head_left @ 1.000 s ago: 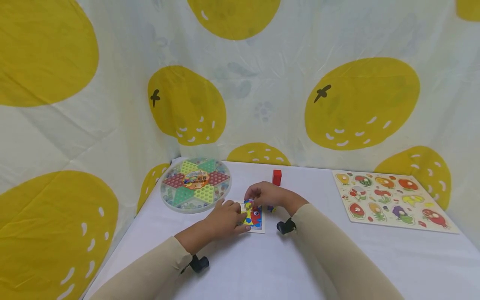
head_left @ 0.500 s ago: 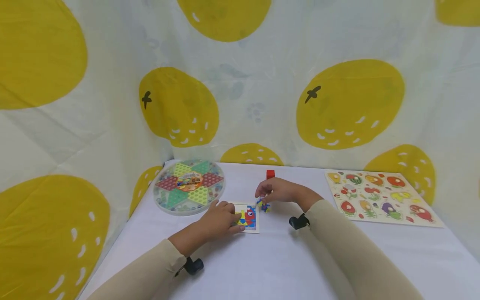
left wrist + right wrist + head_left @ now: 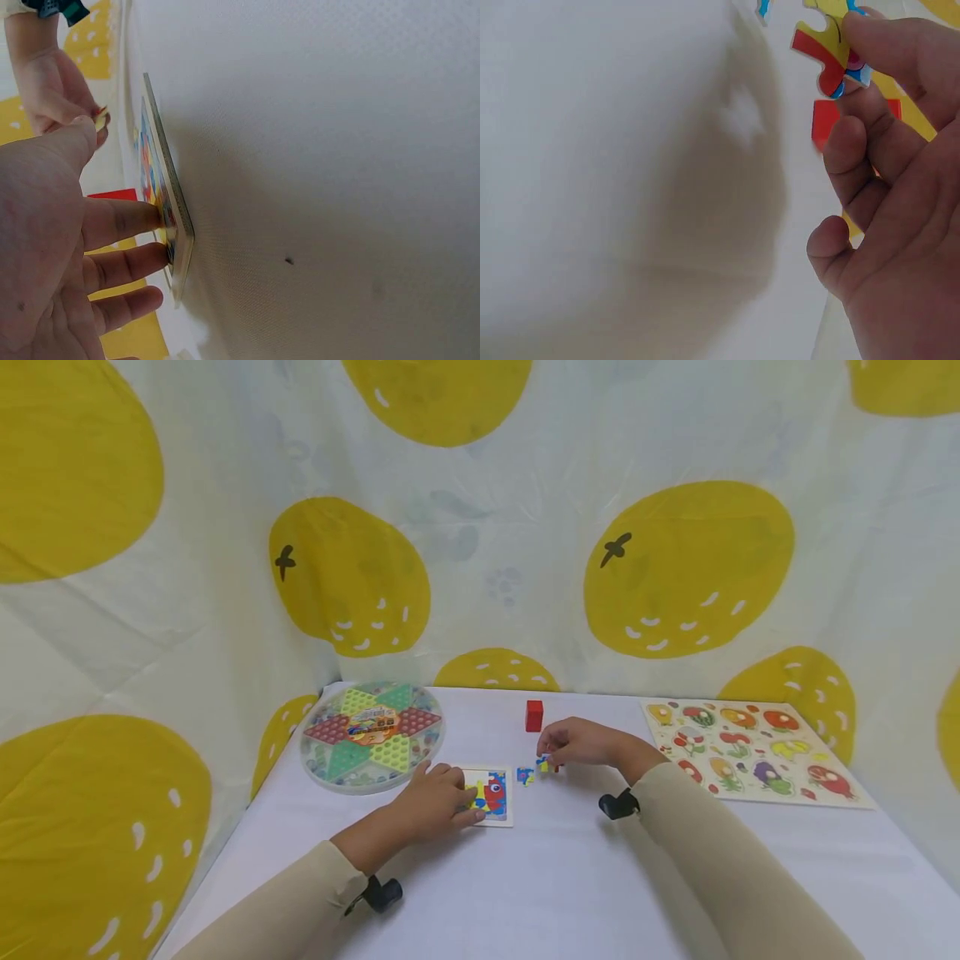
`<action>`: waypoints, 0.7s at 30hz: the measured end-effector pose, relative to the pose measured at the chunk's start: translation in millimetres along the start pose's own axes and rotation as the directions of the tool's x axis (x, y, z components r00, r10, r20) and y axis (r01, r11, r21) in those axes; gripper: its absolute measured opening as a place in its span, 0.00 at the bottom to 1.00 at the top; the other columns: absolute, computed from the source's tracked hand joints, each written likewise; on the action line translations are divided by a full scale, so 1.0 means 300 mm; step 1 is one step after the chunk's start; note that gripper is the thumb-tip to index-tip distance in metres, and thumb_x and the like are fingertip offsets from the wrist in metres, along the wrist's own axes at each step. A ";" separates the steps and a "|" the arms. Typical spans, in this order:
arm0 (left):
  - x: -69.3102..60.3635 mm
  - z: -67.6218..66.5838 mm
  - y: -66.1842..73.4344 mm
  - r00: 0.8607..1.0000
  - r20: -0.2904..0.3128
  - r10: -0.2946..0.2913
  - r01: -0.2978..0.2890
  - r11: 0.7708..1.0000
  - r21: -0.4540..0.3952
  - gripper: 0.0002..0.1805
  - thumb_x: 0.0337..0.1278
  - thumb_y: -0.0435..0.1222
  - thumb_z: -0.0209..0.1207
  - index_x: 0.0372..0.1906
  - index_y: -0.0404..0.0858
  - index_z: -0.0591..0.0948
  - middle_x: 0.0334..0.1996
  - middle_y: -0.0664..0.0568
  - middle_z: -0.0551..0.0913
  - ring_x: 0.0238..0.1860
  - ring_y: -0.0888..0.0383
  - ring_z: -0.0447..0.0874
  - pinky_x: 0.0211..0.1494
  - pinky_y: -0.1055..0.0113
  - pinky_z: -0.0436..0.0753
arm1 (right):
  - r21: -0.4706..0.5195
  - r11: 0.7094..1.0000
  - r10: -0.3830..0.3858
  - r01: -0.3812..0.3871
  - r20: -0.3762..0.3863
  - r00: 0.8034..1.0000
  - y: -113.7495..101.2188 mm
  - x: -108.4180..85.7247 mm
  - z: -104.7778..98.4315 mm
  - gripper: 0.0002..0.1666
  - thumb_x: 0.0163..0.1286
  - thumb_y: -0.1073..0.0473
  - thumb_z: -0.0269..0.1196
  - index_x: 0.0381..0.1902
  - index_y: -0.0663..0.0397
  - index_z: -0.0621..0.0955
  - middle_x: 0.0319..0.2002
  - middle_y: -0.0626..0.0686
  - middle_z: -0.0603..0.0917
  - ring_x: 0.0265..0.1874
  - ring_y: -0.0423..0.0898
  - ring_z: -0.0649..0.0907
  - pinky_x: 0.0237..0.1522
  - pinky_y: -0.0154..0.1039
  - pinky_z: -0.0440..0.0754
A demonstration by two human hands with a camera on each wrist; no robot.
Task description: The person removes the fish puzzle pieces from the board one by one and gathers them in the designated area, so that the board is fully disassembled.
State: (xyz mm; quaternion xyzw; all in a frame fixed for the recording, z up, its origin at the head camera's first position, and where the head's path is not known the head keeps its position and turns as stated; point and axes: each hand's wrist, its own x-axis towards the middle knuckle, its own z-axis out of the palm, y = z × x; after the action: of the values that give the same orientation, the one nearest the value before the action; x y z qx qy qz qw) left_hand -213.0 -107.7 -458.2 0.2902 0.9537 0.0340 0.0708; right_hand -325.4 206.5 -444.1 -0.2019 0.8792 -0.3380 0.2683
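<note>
red-yellow piece (image 3: 823,49) in right hand (image 3: 583,742), one jigsaw (image 3: 509,797), one block (image 3: 534,716)

The head view faces forward and down across the worktop (image 3: 525,893) to its far edge. Turned sideways, the left wrist view looks low past the nearby left hand (image 3: 56,225); the right wrist view faces the right hand (image 3: 911,214) closely. All share the puzzle piece (image 3: 826,45).

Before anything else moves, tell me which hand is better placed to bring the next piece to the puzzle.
The right hand, I'd judge: it pinches a jigsaw piece to the right of the puzzle. The left hand has fingers on it, so seems better suited to steadying.
</note>
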 end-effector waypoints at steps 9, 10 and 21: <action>0.003 0.000 0.002 1.000 0.013 -0.015 0.015 1.000 0.001 0.32 0.76 0.64 0.55 0.70 0.49 0.84 0.49 0.54 0.79 0.61 0.51 0.73 0.78 0.33 0.58 | -0.037 0.998 0.060 -0.059 0.018 0.998 0.041 -0.007 0.011 0.06 0.75 0.60 0.70 0.47 0.44 0.88 0.38 0.50 0.88 0.41 0.49 0.85 0.55 0.47 0.81; 0.003 0.000 0.002 1.000 0.010 -0.014 0.014 1.000 0.005 0.32 0.76 0.63 0.55 0.70 0.49 0.84 0.49 0.54 0.79 0.61 0.51 0.73 0.78 0.33 0.59 | -0.043 0.997 0.062 -0.062 0.013 0.998 0.041 -0.006 0.015 0.06 0.74 0.60 0.70 0.47 0.44 0.88 0.38 0.50 0.88 0.41 0.49 0.85 0.54 0.46 0.82; 0.003 0.006 0.000 1.000 0.006 -0.027 0.027 1.000 -0.014 0.32 0.75 0.63 0.56 0.70 0.49 0.84 0.49 0.54 0.79 0.61 0.52 0.73 0.78 0.33 0.58 | -0.157 0.987 0.025 -0.033 -0.049 0.998 0.030 0.020 0.058 0.09 0.70 0.60 0.75 0.44 0.38 0.89 0.40 0.45 0.86 0.44 0.46 0.82 0.49 0.41 0.86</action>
State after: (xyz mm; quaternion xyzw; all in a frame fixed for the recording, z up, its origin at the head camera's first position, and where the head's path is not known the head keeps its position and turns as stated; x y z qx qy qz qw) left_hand -213.4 -107.2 -460.1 0.2770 0.9571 0.0392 0.0760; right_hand -321.0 201.0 -463.4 -0.2018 0.9121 -0.2679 0.2358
